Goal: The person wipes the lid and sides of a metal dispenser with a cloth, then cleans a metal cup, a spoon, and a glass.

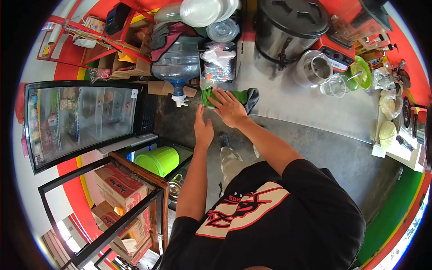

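Note:
At the near edge of the metal counter lies a folded green cloth [241, 96] with a dark grey end. My right hand [231, 109] rests on top of it, palm down, its fingers stretched out and apart. Just left of the cloth is my left hand [204, 130], fingers straight and thumb apart, with nothing in it. Its fingertips point toward the cloth's left end. Behind the cloth stands a plastic-wrapped stack of clear containers [218, 72]. A big blue water jug [175, 60] with a white tap [179, 101] lies to its left.
A large steel pot [285, 42], a glass pitcher [313, 68], a red blender base [333, 53] and a green plate [361, 72] stand on the counter [288, 99]. To the left are a glass-door fridge [83, 117], a green bin [157, 161] and cardboard boxes [119, 184].

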`<state>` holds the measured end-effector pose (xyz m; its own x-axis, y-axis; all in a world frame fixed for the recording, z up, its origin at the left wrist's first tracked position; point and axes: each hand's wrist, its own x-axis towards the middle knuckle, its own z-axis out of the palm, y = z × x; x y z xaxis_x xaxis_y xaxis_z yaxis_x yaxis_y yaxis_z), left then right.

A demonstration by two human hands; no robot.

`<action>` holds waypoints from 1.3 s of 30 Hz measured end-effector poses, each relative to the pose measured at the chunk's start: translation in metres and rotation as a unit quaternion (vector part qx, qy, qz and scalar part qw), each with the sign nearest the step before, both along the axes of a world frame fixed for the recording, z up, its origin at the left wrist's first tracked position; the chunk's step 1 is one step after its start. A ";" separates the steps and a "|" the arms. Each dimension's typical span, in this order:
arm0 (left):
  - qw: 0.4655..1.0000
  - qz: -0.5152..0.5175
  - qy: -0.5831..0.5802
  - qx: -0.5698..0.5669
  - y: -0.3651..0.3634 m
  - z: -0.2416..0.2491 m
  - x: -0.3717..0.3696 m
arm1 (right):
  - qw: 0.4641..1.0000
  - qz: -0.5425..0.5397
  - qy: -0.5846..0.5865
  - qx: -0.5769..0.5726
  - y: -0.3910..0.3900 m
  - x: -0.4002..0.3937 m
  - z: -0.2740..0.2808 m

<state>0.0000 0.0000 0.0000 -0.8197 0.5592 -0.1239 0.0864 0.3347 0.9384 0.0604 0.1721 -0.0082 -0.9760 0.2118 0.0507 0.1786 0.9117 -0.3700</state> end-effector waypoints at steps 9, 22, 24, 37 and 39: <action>0.974 -0.176 0.137 -0.022 0.136 0.043 0.040 | 0.998 0.037 -0.044 0.022 0.150 0.163 0.027; 0.973 -0.213 0.033 0.078 0.334 0.034 0.110 | 0.979 -0.200 -0.023 -0.036 0.227 0.353 0.027; 0.973 -0.195 0.090 0.091 0.345 0.036 0.111 | 0.970 -0.243 0.010 -0.028 0.231 0.366 0.025; 0.969 -0.177 0.069 0.156 0.348 0.055 0.129 | 0.885 -0.386 0.241 -0.099 0.242 0.357 0.017; 0.968 -0.162 0.143 0.130 0.342 0.057 0.133 | 0.808 -0.493 0.240 -0.216 0.244 0.350 0.026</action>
<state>0.1329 0.3422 0.0572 -0.5756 0.7748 0.2614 0.4153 0.0016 0.9097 0.4099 0.4164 0.0183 -0.2126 0.9733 0.0865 0.4804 0.1812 -0.8581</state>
